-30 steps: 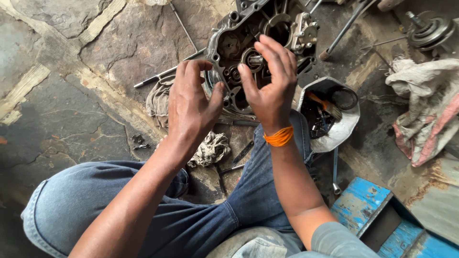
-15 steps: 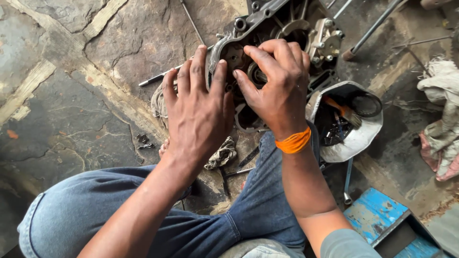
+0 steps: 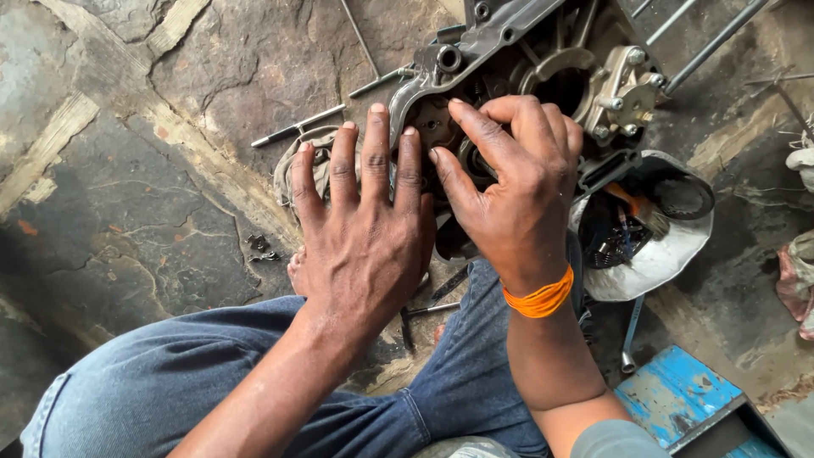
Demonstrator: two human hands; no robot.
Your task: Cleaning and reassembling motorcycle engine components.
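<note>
Lying in the upper middle of the frame, on the stone floor (image 3: 127,195), is a grey metal engine casing (image 3: 509,59), open side up, with round bores and a bolted bracket at its right. The right hand (image 3: 509,191) curls over the casing's lower edge, its fingers (image 3: 475,127) bent and pinching at something small inside the cavity; what they grip is hidden, so I cannot tell whether it holds a part. The left hand (image 3: 365,229) lies flat and spread, fingers straight and close together, pressed against the casing's left flank and holding nothing. By the look of it the casing is stripped and open, with inner gear pieces still seated under the fingers, so the work seems partway through. Just right of the casing, at mid-right of the frame, sits a pale dented bowl (image 3: 653,263) holding loose dark parts, a toothed ring and an orange-handled tool. A wrench (image 3: 629,335) lies below it, beside a blue box (image 3: 678,394) at lower right. Thin rods (image 3: 297,129) rest at upper middle-left, over a grimy rag (image 3: 318,161)
</note>
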